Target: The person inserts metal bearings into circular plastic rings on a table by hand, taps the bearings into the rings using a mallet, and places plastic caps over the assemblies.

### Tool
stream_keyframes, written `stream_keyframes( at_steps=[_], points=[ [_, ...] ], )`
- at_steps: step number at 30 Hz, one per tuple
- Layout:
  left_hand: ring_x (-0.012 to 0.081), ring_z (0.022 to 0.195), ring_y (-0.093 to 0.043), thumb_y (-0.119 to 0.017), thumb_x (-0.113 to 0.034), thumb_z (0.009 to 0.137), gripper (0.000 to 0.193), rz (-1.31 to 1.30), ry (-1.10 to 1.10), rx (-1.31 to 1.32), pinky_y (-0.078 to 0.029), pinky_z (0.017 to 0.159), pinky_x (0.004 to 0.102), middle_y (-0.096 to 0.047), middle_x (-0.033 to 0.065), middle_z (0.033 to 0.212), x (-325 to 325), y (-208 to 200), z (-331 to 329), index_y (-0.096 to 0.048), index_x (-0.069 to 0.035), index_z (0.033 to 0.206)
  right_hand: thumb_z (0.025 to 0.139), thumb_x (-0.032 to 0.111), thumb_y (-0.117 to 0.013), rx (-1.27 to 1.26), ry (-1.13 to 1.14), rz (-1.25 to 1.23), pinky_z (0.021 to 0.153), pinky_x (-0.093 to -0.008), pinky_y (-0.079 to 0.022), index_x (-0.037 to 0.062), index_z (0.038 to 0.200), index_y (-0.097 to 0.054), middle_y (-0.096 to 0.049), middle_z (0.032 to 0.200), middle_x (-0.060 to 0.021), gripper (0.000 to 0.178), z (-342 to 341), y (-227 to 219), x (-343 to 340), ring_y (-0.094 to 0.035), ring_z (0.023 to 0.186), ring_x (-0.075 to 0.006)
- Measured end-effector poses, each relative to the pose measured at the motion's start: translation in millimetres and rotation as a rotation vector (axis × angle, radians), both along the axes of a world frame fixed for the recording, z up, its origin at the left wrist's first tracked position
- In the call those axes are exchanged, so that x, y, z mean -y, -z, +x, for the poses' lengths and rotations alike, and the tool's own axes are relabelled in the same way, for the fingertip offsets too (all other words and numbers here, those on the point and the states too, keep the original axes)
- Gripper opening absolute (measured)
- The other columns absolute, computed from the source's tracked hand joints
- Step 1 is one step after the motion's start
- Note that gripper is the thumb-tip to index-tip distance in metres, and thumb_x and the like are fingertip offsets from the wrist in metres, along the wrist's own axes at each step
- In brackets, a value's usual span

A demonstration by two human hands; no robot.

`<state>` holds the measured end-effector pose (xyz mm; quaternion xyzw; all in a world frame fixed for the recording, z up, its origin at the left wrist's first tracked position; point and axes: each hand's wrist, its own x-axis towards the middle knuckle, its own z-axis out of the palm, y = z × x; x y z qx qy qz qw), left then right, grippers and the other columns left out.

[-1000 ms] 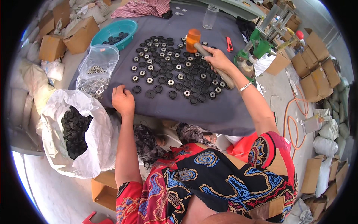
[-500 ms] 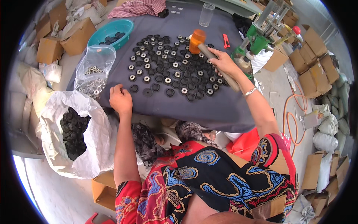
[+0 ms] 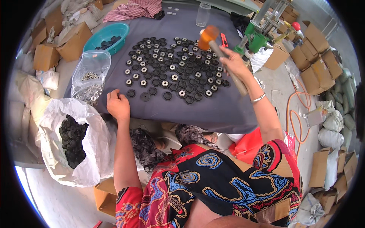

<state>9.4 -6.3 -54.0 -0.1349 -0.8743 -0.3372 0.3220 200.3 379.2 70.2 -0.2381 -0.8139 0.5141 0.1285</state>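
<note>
My right hand [image 3: 236, 64] grips the wooden handle of a mallet [image 3: 207, 38] with an orange head, slightly blurred. The head is over the far right part of many round black rubber pieces [image 3: 156, 82] spread across the table. A number of them have a silver metal bearing [image 3: 174, 77] in the middle. Curled into a loose fist, my left hand [image 3: 118, 105] rests at the table's near left edge. Beside it lies a clear plastic bag [image 3: 90, 68] of small metal rings. I see nothing in that hand.
A teal basin [image 3: 123, 35] with black pieces stands at the far left. A white sack [image 3: 97, 152] of black pieces is near left. On the far right are a red cutter knife [image 3: 224, 39], a clear jar [image 3: 203, 15] and a green press [image 3: 258, 42]. Checked cloth [image 3: 133, 9] lies at the back.
The mallet has moved right over the pieces, nearer the cutter knife, still in my right hand. My left hand stays at the table edge. The whole view has shifted slightly.
</note>
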Motion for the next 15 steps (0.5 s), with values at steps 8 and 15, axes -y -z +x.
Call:
stream_keyframes(
  at_steps=[8, 15],
  points=[
    [0.0323, 0.076, -0.061, -0.059, -0.004, 0.075, 0.013, 0.023, 0.010, 0.011, -0.049, 0.068, 0.0429, -0.062, 0.0105, 0.086, 2, 1, 1, -0.065, -0.006, 0.087, 0.087, 0.010, -0.057, -0.039, 0.124, 0.150, 0.041, -0.0270, -0.046, 0.0195, 0.143, -0.042, -0.056, 0.070, -0.0023, 0.058, -8, -10, -20, -0.053, 0.049, -0.0108],
    [0.0323, 0.076, -0.061, -0.058, -0.003, 0.075, 0.014, -0.003, -0.004, 0.000, -0.049, 0.068, 0.0426, -0.062, 0.0104, 0.085, 2, 1, 1, -0.065, -0.005, 0.087, 0.087, 0.008, -0.056, 0.060, 0.128, 0.190, 0.040, -0.0291, -0.046, 0.0118, 0.143, -0.041, -0.060, 0.070, -0.0074, 0.058, -15, 24, -29, -0.053, 0.045, -0.0128]
  ],
)
